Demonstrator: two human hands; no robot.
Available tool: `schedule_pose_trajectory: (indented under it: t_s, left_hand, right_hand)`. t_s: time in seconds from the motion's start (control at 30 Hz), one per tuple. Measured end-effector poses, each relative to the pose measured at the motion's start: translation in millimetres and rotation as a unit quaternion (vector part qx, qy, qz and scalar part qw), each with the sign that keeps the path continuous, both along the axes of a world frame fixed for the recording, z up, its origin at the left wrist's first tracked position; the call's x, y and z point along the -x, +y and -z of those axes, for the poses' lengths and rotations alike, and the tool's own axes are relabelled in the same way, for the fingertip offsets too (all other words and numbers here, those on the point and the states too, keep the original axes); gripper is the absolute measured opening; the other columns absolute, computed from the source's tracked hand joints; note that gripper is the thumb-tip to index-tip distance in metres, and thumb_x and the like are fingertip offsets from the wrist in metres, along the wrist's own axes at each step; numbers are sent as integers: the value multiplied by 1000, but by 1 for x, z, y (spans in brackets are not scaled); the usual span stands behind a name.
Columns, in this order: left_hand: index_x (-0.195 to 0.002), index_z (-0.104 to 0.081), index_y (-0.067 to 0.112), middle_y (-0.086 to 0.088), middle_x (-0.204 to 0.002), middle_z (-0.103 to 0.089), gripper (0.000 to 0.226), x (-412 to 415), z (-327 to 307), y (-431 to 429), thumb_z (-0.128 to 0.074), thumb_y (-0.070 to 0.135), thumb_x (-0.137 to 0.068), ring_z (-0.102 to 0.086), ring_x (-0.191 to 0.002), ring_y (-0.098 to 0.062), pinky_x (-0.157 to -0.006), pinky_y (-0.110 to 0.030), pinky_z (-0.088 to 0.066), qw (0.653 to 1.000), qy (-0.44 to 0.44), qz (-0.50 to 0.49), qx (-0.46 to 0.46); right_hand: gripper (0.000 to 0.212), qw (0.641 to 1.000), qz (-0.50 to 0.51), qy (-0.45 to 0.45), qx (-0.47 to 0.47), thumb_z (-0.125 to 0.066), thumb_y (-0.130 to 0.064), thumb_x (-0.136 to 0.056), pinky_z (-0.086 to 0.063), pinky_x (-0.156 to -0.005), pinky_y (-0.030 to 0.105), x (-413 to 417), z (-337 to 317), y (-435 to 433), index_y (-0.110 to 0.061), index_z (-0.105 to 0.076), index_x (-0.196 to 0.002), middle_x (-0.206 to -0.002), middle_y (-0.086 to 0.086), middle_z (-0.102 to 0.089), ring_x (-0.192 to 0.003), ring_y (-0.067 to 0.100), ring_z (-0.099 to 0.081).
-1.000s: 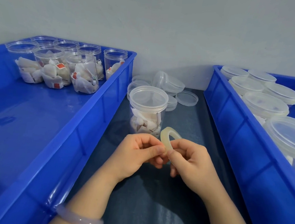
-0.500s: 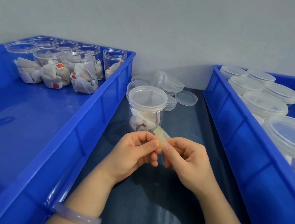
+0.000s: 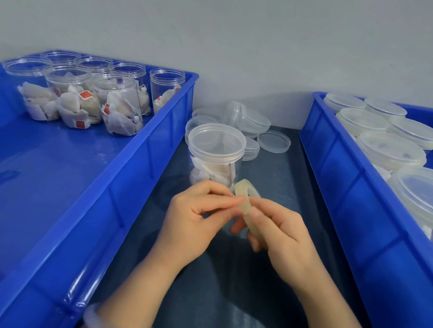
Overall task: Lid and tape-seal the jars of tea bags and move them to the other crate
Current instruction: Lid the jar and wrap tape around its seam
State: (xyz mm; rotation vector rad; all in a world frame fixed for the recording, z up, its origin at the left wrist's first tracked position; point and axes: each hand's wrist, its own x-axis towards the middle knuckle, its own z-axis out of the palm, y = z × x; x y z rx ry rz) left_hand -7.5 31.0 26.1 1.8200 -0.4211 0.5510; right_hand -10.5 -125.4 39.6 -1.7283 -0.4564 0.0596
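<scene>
Snugly between both hands (image 3: 193, 215), tape roll (image 3: 243, 201)

Wall (image 3: 246, 31): plain, pale grey-white, matte and unmarked; it fills the whole upper part of the view.
Surface (image 3: 224, 309): dark blue-grey sheet with a faint sheen and shallow wrinkles, running back to the wall.
Junction: wall and surface meet in a straight line at the back, dimmed by a soft shadow.
Light: soft and even; shadows have blurred edges, and weak pale reflections lie on the near surface.
</scene>
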Motion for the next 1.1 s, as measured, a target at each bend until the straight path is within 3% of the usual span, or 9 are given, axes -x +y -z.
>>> schedule_pose_trajectory:
  t_s: [0.17, 0.33, 0.5, 0.67, 0.77, 0.83, 0.93, 1.03, 1.1]
  left_hand:
    - [-88, -76, 6, 2, -94, -72, 15, 0, -2, 1, -71, -4, -78, -66, -92, -1, -83, -13, -49, 999, -22, -41, -8]
    - [-84, -75, 12, 5, -87, -75, 17, 0, -2, 2, -69, -3, -80, -69, -88, -7, -81, -20, -52, 999, 34, -25, 29]
    - [-83, -56, 11, 3, -67, -68, 15, -5, -12, 14, -49, 16, -95, -72, -70, -18, -62, -26, -57, 947, 84, -43, 307]
    - [-90, -67, 18, -1, -82, -72, 25, 3, -8, -5, -72, 38, -76, -70, -71, -10, -60, -22, -55, 959, 209, 32, 189]
    - [-85, -71, 31, 11, -79, -74, 22, 4, -6, -11, -82, 19, -71, -69, -70, -3, -61, -12, -50, 970, 222, 12, 100]
    - [-84, -74, 34, 12, -78, -74, 26, 4, -6, -9, -78, 10, -74, -70, -73, -4, -63, -9, -50, 974, 203, 5, 104]
    - [-83, -75, 29, 9, -73, -74, 21, 7, -6, -12, -70, 8, -82, -70, -64, -8, -59, -11, -50, 980, 167, -14, 105]
    - [-77, -73, 25, 4, -67, -72, 26, 7, -2, -15, -63, 4, -88, -69, -55, -13, -51, -18, -53, 977, 157, -42, 136]
    - [-77, -73, 20, 1, -67, -71, 24, 6, -3, -16, -60, 3, -89, -68, -53, -16, -48, -19, -52, 974, 160, -48, 155]
  right_hand:
    - [18, 1000, 0, 3, 28, -54, -23, -81, -39, -53, 33, 0, 2, 0, -19, -69, -90, -67, 6, -66, -51, 12, -43]
    - [18, 999, -9, 12, 30, -55, -24, -80, -38, -50, 26, 1, 3, -2, -31, -70, -87, -63, 0, -66, -49, 11, -43]
    - [17, 999, 10, 2, 52, -59, -11, -85, -38, -52, 15, -1, 7, -10, -24, -70, -87, -61, -4, -66, -50, 5, -48]
    - [24, 998, 11, -35, 45, -62, -13, -86, -45, -60, 15, -2, 10, -6, -27, -70, -103, -78, -9, -72, -62, 0, -60]
    - [33, 994, 5, -60, 88, -64, -19, -86, -53, -68, 25, -3, 13, -7, -36, -66, -114, -88, -12, -73, -69, 7, -64]
    - [34, 993, 19, -57, 99, -65, -24, -83, -56, -70, 39, -4, 13, -7, -40, -65, -113, -87, -7, -73, -69, 13, -64]
    - [30, 994, 19, -64, 85, -64, -23, -82, -56, -72, 35, -3, 11, -7, -35, -67, -109, -87, -7, -74, -76, 14, -68]
    - [27, 995, 14, -62, 81, -62, -23, -82, -53, -78, 51, -2, 10, -6, -30, -68, -108, -85, 6, -72, -83, 33, -67]
    - [30, 995, 11, -65, 73, -62, -21, -83, -55, -73, 40, -3, 9, -7, -32, -69, -110, -83, 4, -72, -76, 25, -67]
